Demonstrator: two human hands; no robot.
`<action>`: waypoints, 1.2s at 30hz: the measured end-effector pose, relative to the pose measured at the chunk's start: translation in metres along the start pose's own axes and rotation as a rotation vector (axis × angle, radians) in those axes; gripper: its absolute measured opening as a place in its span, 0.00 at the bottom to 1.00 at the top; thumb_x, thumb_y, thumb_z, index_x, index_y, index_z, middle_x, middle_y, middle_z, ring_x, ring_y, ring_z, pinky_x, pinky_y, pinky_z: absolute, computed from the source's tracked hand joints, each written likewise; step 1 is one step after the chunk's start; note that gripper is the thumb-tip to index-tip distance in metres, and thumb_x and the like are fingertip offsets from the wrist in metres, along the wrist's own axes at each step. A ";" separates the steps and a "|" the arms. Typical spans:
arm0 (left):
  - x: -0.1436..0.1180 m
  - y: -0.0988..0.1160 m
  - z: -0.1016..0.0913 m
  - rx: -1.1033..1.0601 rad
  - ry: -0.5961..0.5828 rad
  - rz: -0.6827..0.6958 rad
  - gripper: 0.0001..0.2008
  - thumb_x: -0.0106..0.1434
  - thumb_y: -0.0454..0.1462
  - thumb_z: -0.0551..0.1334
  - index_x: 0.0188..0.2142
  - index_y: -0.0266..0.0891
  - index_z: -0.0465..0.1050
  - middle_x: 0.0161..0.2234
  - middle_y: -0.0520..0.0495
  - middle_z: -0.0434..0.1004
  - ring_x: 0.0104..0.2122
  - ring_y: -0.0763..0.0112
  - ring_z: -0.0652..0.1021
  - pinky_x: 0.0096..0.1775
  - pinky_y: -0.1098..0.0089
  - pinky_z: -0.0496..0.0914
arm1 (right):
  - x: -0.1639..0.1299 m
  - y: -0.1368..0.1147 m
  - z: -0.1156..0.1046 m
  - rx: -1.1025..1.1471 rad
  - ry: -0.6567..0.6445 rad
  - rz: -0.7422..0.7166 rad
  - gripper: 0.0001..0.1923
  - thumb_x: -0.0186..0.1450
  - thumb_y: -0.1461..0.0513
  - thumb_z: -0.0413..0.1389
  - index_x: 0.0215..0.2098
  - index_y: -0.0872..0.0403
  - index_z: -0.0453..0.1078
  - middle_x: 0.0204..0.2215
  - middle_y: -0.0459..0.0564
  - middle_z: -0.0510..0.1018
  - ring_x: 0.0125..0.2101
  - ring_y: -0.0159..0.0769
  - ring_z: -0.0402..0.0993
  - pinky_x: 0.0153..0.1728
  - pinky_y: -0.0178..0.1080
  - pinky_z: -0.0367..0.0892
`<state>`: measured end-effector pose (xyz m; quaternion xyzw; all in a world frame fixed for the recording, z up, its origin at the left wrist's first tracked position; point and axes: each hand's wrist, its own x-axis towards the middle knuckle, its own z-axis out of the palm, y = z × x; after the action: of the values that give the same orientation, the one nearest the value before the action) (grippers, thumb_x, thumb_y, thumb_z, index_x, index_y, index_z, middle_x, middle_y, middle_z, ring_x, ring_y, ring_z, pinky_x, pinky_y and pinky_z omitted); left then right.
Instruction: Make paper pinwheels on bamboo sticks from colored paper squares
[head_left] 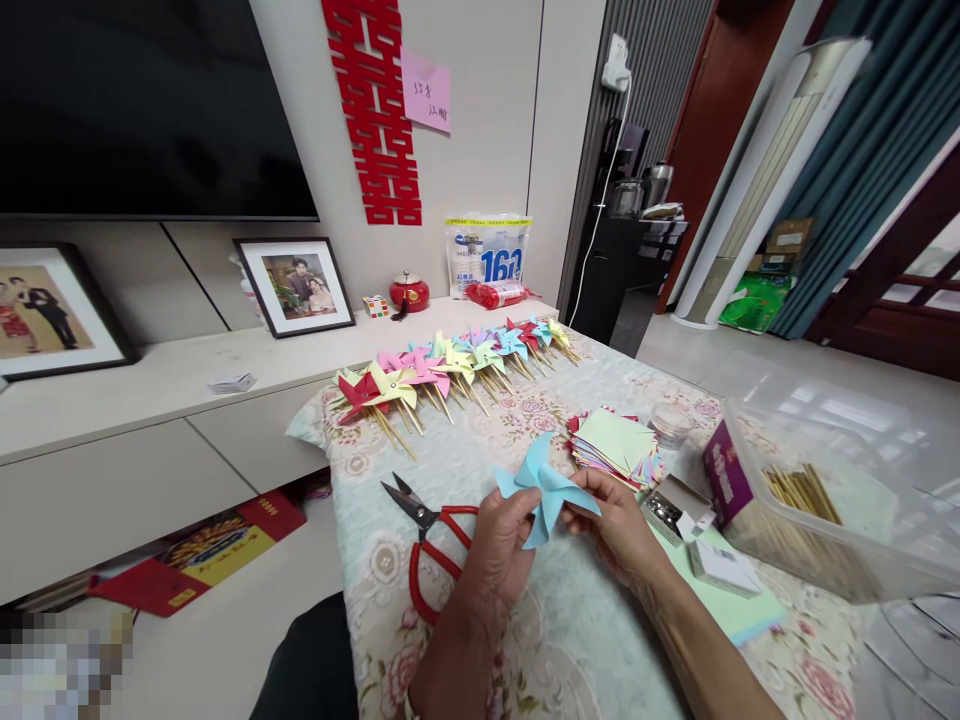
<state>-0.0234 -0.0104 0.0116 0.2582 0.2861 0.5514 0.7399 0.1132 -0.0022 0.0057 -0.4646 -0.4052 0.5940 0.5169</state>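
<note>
A light blue paper pinwheel [551, 482] is held up between my two hands, its blades folded in toward the centre. My left hand [501, 540] pinches it near the lower left, with the thumb on the paper. The fingers of my right hand [611, 520] grip the right blade and reach behind it. No stick shows on this pinwheel. Red-handled scissors [427, 530] lie with blades apart, partly under my left wrist. Right of my hands are a stack of coloured paper squares [616, 445] and an open small box of metal pins [667, 508].
Finished pinwheels on sticks [450, 365] lie in a row along the table's far side. A clear plastic bin [825, 540] with wooden sticks [802, 492] stands at right. A small white box [724, 567] rests on green paper sheets [750, 615]. Behind is a low cabinet [172, 375].
</note>
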 end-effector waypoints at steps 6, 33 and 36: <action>-0.002 0.003 0.003 -0.001 -0.028 -0.017 0.09 0.49 0.40 0.69 0.23 0.39 0.72 0.20 0.48 0.75 0.30 0.60 0.78 0.34 0.65 0.71 | 0.000 -0.002 0.001 0.118 -0.012 0.091 0.13 0.48 0.58 0.70 0.21 0.56 0.72 0.17 0.44 0.74 0.18 0.26 0.66 0.19 0.28 0.62; -0.001 0.003 0.000 -0.009 -0.014 -0.007 0.08 0.48 0.39 0.70 0.24 0.38 0.75 0.22 0.49 0.76 0.26 0.67 0.74 0.32 0.68 0.69 | 0.000 -0.005 -0.009 0.201 -0.203 0.246 0.17 0.48 0.59 0.74 0.24 0.57 0.72 0.18 0.43 0.75 0.16 0.22 0.62 0.16 0.26 0.56; 0.001 0.001 -0.004 -0.038 -0.020 -0.005 0.07 0.49 0.38 0.70 0.25 0.38 0.75 0.24 0.50 0.76 0.25 0.70 0.72 0.32 0.70 0.67 | -0.001 -0.007 -0.010 0.199 -0.234 0.252 0.16 0.47 0.60 0.74 0.24 0.57 0.72 0.18 0.43 0.74 0.16 0.22 0.62 0.16 0.26 0.56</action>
<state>-0.0264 -0.0090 0.0092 0.2487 0.2689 0.5524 0.7488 0.1248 -0.0020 0.0096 -0.3860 -0.3406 0.7410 0.4313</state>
